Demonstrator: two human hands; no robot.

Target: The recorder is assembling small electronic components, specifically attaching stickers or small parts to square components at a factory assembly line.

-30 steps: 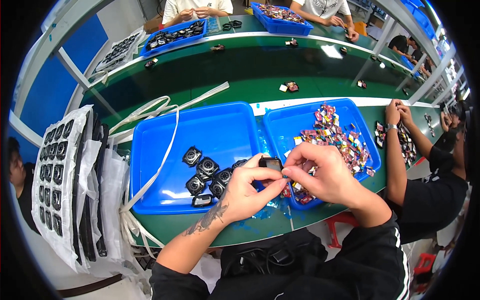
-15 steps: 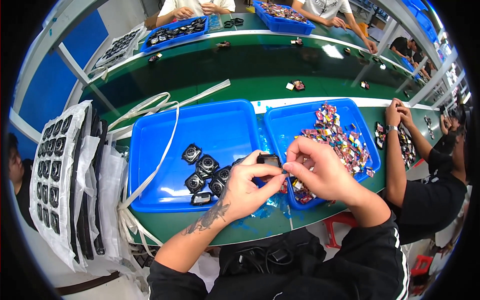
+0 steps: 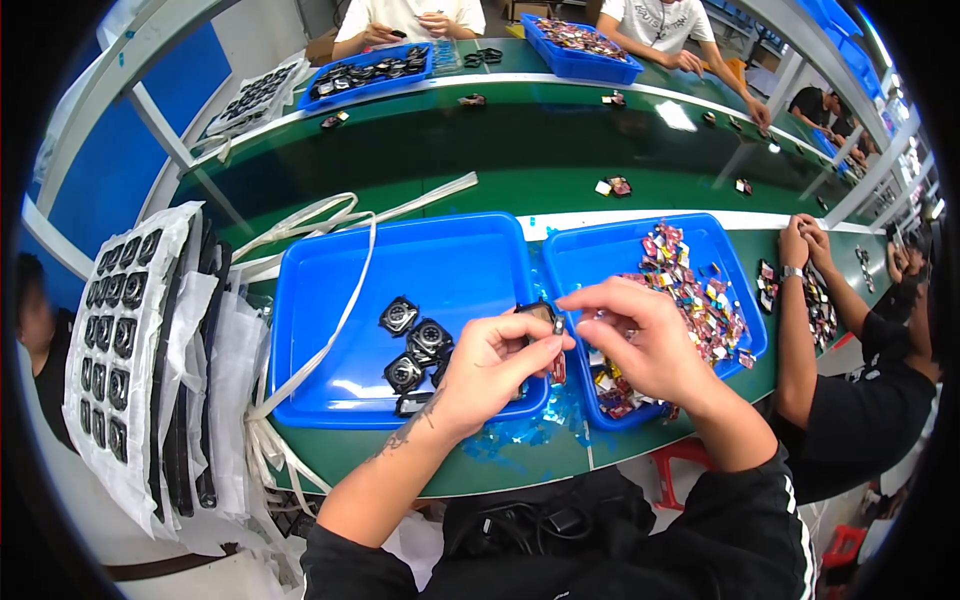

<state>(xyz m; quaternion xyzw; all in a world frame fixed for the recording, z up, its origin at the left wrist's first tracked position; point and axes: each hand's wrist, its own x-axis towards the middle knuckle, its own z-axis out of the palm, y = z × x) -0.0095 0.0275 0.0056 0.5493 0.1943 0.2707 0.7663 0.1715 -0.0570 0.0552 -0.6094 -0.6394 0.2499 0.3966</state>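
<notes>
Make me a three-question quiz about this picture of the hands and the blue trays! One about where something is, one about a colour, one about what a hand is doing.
1. Where do the small round black parts lie?
A. In the left blue tray
B. On the floor
C. On the far belt

2. What colour is the tabletop under the trays?
A. Red
B. Green
C. Yellow

3. What is the left hand doing?
A. Lying flat on the table
B. Pinching a small black part
C. Holding a cup

Answers:
1 A, they sit in a cluster inside that tray.
2 B, green shows all around the trays.
3 B, its fingertips grip the part, with the right hand close beside it.
</notes>
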